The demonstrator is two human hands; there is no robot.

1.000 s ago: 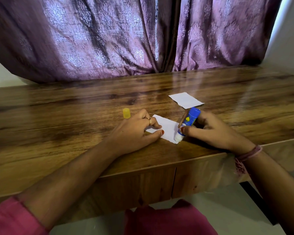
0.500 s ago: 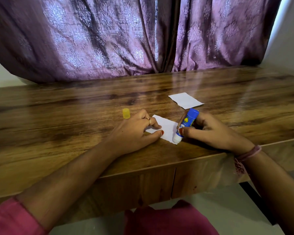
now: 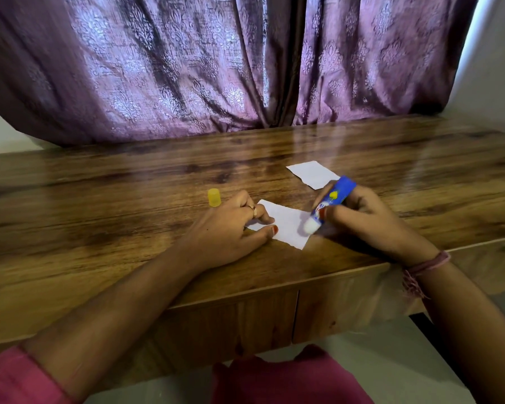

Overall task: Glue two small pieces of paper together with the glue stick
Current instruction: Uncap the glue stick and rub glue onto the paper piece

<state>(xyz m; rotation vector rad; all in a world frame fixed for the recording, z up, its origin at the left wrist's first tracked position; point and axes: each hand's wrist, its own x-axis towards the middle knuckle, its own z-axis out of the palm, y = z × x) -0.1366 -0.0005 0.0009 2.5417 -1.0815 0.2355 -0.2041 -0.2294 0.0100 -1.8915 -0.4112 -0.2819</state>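
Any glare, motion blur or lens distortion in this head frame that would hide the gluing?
Head view: window light through the curtain throws glare streaks on the glossy table behind the far paper; the glue stick tip and right hand are slightly motion-blurred; the left hand on the near paper is sharper; wide-angle bending curves the table edge.

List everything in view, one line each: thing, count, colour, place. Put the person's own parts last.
small torn paper piece under the hands: one, white, near table edge, centre.
second small paper piece: one, white, farther back, lying free.
blue glue stick: one, blue with white tip, tilted, tip on the near paper.
yellow plastic cap: one, yellow, upright beside the left hand.
glossy wooden table: one, brown.
patterned curtain: purple, behind the table.
left hand: presses the near paper.
right hand: grip round the glue stick.
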